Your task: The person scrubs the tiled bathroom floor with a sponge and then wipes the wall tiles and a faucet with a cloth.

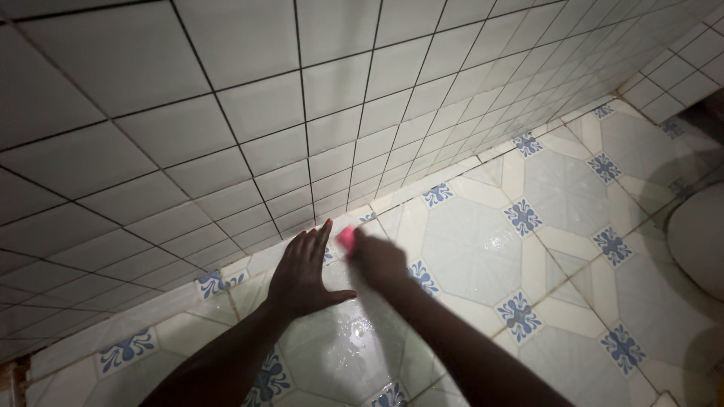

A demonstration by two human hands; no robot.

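My left hand lies flat on the wet patterned floor, fingers spread and pointing toward the base of the white tiled wall. Just to its right, my right hand is closed around a small pink object, perhaps a sponge or cloth, pressed to the floor close to the wall's foot. The right hand is blurred. Only the pink tip shows above the fingers. Both forearms reach in from the bottom edge of the view.
The floor has pale octagonal tiles with blue floral squares and looks glossy with water. A rounded white fixture sits at the right edge. The wall meets the floor along a diagonal line running up to the right.
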